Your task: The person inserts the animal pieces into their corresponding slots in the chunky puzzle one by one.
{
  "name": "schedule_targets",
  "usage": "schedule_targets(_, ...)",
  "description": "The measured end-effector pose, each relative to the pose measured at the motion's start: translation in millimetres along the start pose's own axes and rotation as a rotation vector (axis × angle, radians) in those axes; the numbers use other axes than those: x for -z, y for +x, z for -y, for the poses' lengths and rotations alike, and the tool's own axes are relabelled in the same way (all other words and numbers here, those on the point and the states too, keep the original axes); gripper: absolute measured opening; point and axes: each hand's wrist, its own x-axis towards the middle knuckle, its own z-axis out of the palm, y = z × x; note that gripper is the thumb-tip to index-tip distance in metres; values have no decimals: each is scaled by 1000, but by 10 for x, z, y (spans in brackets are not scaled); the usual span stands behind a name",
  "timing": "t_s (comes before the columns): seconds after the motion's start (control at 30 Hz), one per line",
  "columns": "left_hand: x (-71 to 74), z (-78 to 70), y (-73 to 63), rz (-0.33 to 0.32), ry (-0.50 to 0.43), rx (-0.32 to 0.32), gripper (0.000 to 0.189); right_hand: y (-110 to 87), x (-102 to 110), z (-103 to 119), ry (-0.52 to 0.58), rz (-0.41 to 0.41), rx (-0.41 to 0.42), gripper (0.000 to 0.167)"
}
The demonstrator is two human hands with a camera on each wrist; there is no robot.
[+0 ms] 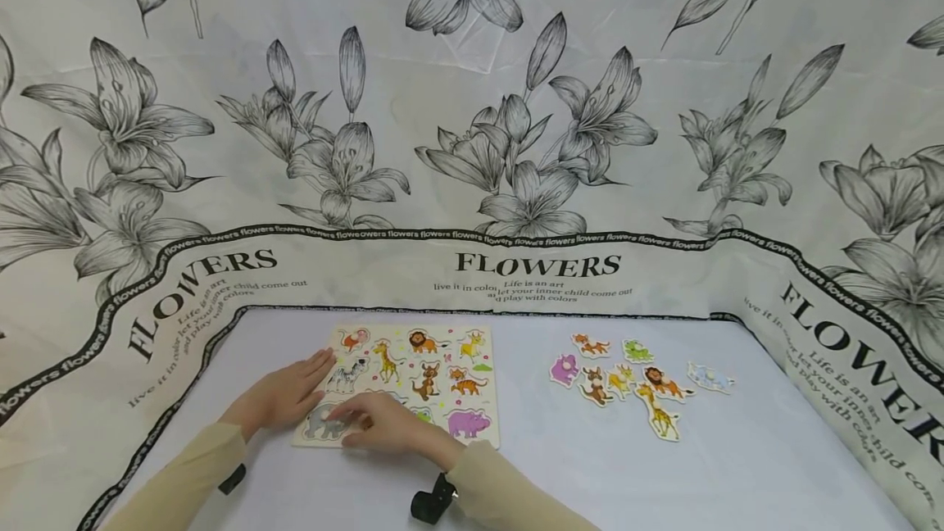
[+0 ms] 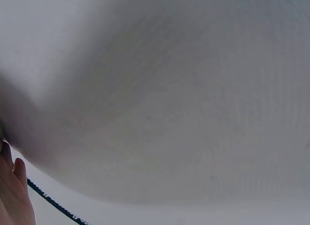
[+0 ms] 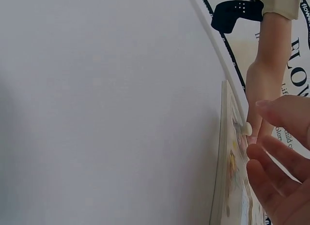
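Thumb and fingers of the right hand (image 1: pixel 385 424) stand apart, a moderate gap holding nothing, beside a pale knob (image 3: pixel 248 128) on the animal puzzle board (image 1: pixel 391 332). Beneath them lies the grey elephant (image 1: pixel 320 426), at the board's near left corner. Straight fingers of the left hand (image 1: pixel 291 392) rest along the board's left edge. Right of the board, white tabletop (image 1: pixel 527 400) gives open room before the purple hippo piece (image 1: pixel 565 370) and, farther right, the giraffe piece (image 1: pixel 662 420).
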Motion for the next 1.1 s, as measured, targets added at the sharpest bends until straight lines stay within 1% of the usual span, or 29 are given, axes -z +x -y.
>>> schedule_targets(0.2, -5, -9, -3, -5, 1, 1, 55, -177, 91, -37, 121, -60, -44, 33)
schedule_targets(0.27, -7, -9, -9, -14, -2, -7, 55, -236, 128, -53, 137, -84, -60, 32)
schedule_targets(0.43, 1, -25, -30, -22, -13, -16, 54, -377, 225, -102, 144, -111, -80, 30)
schedule_targets(0.63, 33, -48, -39, 1, -15, -6, 55, -543, 358, -164, 161, -127, -111, 29)
schedule_targets(0.83, 41, -43, -41, -3, -11, 0, 55, -679, 504, -262, 170, -149, -146, 29)
schedule_targets(0.97, 32, -39, -29, -5, -16, -2, 55, -793, 593, -380, 165, -163, -151, 30)
schedule_targets(1.1, 27, -43, -17, -5, -25, -2, 56, -920, 689, -483, 154, -193, -124, 30)
